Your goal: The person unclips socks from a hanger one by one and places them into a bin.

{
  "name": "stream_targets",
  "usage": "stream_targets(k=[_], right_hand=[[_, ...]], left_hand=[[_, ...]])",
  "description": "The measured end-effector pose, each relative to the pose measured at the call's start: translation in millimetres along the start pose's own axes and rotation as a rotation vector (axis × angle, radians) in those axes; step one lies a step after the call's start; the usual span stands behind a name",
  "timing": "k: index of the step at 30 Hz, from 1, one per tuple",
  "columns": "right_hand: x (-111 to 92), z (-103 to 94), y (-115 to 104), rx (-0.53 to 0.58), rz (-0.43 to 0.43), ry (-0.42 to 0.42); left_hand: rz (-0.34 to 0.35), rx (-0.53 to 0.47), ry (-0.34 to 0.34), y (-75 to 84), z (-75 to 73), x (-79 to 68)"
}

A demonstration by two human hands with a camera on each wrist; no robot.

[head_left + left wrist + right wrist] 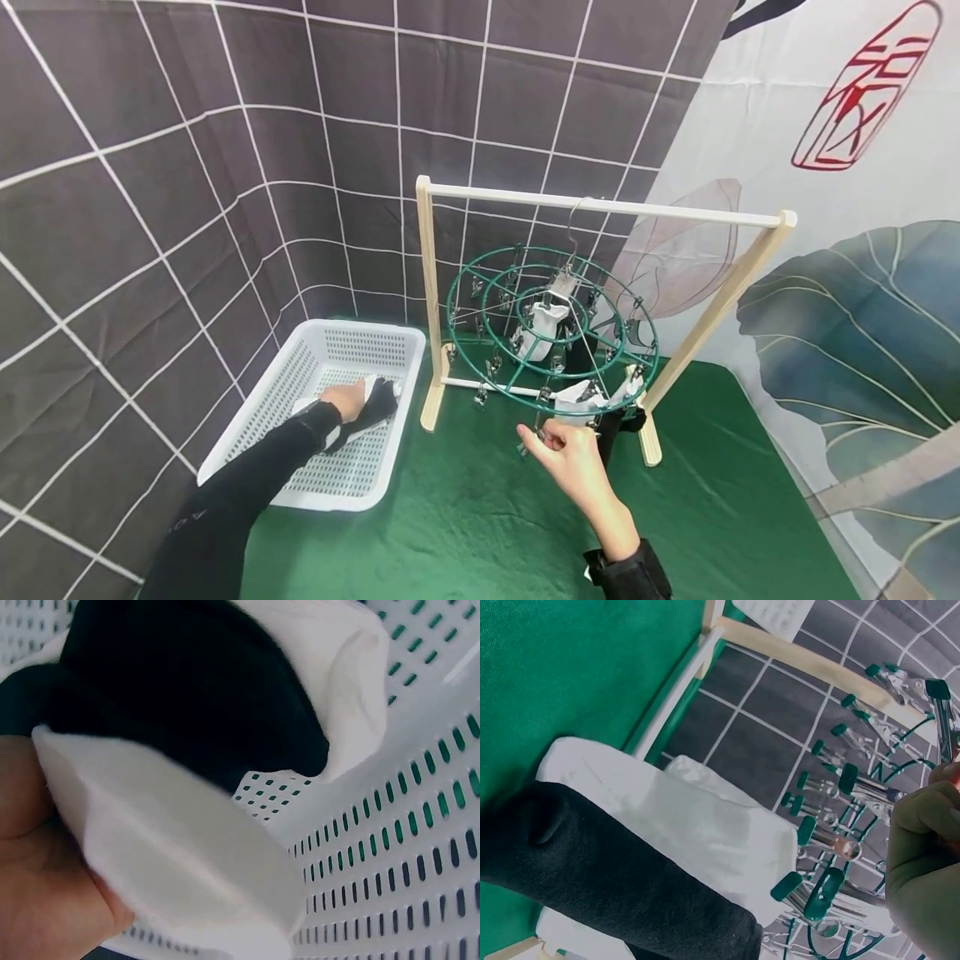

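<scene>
Inside the white basket, my left hand grips a white sock, whose loose end sticks out past the fingers. A dark sock lies right against it, over more white cloth. My right hand pinches a metal clip with green tips at the near rim of the round green drying rack. Close by that hand, a black sock and a white sock hang from clips. Another white sock hangs nearer the rack's middle.
The drying rack hangs by a hook from the white bar of a wooden stand. Several other clips dangle around its rings. A green cloth covers the table, and a dark gridded curtain stands behind.
</scene>
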State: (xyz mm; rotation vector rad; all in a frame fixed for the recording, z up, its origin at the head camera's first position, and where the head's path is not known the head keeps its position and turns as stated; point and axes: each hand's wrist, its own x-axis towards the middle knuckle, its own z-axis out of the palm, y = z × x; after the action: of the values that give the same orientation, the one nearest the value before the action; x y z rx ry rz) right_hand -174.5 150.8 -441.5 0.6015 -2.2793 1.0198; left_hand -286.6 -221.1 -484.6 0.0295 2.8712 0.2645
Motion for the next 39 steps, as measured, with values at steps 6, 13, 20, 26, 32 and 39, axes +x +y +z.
stream_targets(k=[6,13,20,26,32,39], right_hand=[[1,-0.8,0,-0.017,0.028,-0.009],[1,-1.4,-1,0.001,0.05,-0.014],[-3,1.7,-3,0.031,0.048,-0.016],[-9,5.3,-1,-0.01,-0.017,0.033],[-10,2.9,-4,-0.072,-0.088,0.059],[-14,-11.9,-5,0.056,-0.206,0.299]], left_hand=[[0.196,0.006,0.251,12.9,-35.1,6.7],[0.541,-0.307,0.919,82.1,-70.2,-19.5],[1.134,-0.421,1.218,163.8,-59.3,-65.6],[1.28,-0.142,1.088,222.4,-37.1,-97.3],[1.202,-0.012,0.989,241.6,-24.3,-103.8],[1.164,-0.1,0.987,235.8,-25.7,-97.1]])
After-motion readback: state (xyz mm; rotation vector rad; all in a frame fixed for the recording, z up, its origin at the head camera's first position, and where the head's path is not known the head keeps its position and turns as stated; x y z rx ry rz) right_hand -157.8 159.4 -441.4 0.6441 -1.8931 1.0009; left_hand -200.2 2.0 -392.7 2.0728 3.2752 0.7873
